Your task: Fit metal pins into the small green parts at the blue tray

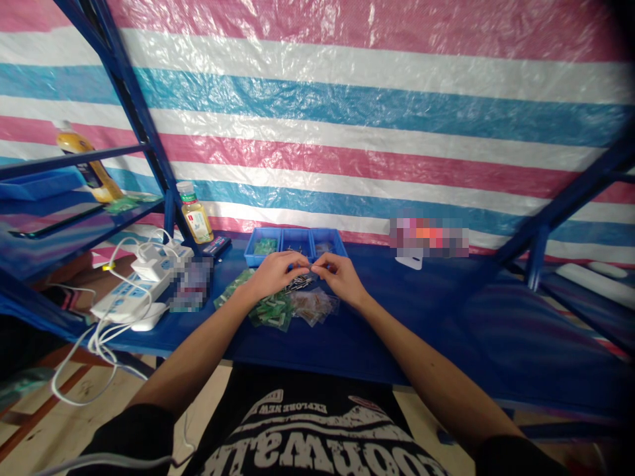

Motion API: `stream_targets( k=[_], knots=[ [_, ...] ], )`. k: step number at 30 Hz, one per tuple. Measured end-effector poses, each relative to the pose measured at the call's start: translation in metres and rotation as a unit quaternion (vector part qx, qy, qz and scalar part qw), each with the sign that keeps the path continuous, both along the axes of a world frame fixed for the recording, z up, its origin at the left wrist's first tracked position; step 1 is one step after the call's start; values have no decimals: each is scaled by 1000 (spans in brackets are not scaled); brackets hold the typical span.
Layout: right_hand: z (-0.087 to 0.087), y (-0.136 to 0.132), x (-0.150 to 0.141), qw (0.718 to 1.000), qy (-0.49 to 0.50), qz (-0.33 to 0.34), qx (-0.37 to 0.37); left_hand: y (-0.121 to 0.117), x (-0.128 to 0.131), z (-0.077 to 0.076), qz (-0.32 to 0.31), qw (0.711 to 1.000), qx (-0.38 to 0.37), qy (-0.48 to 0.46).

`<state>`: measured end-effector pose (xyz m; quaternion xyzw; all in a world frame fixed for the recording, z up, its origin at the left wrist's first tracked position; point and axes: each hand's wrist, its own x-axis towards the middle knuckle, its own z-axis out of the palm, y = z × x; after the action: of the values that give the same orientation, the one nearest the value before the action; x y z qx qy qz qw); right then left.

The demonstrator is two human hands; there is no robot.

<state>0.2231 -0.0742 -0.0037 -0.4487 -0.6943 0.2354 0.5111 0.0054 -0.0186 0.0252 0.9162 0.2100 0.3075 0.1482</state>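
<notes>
My left hand (274,272) and my right hand (342,276) meet fingertip to fingertip above the middle of the blue table. Both are closed in a pinch; whatever lies between the fingers is too small to make out. Beneath them is a heap of small dark and silvery metal pieces (299,283), partly covered by the hands. Green-printed clear packets (272,311) lie under and in front of my left hand. Clear packets with brownish contents (315,305) lie below my right hand. Just behind the hands stands a blue three-part tray (262,260), with green packets in its left compartment.
At left are a white power strip (131,291) with tangled cables, a bottle of yellow liquid (197,215) and a dark blue box (217,248). A shelf holds another yellow bottle (92,162). Blue frame posts (555,211) flank the table (426,311); a striped sheet (347,132) hangs behind.
</notes>
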Motion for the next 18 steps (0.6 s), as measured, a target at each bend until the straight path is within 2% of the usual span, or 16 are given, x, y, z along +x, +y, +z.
stream_targets(
  k=[5,18],
  knots=[
    [-2,0,-2,999,16,5,-27,0,0,0,-6,1000,3,26],
    [-9,7,-1,999,1,35,-42,2,0,-5,3,999,20,42]
  ],
)
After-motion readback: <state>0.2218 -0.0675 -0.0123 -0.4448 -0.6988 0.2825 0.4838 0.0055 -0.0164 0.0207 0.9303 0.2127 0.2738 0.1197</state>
